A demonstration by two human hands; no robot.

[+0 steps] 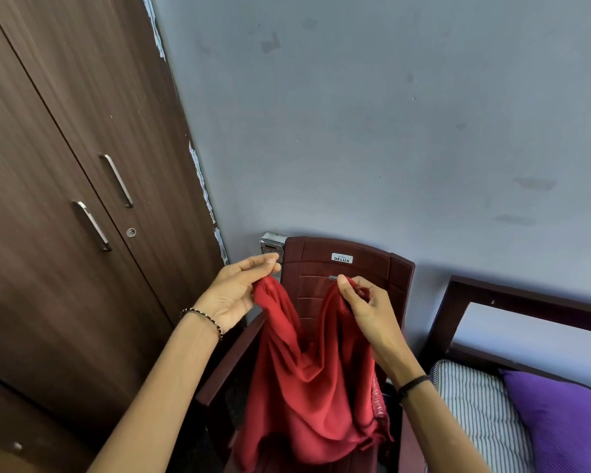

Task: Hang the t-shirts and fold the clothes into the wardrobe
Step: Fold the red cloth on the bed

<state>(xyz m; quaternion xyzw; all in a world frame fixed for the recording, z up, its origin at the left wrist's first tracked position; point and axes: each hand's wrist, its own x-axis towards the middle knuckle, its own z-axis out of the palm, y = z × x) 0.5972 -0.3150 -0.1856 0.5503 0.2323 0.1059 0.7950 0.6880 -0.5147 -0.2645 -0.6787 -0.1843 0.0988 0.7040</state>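
Observation:
A red cloth (307, 380) hangs in front of me, held up by its top edge at two places. My left hand (239, 291) pinches the left part of that edge between thumb and fingers. My right hand (362, 305) grips the right part, and the fabric sags in a fold between the two. The cloth's lower end bunches over the seat of a dark brown plastic chair (348, 268). The wooden wardrobe (65, 199) stands at the left with both doors closed.
The chair stands against a grey wall (389, 114), right beside the wardrobe. A bed with a dark headboard (512, 295), a striped pillow (475, 411) and a purple pillow (560, 414) is at the right. Two metal handles (116, 180) sit on the wardrobe doors.

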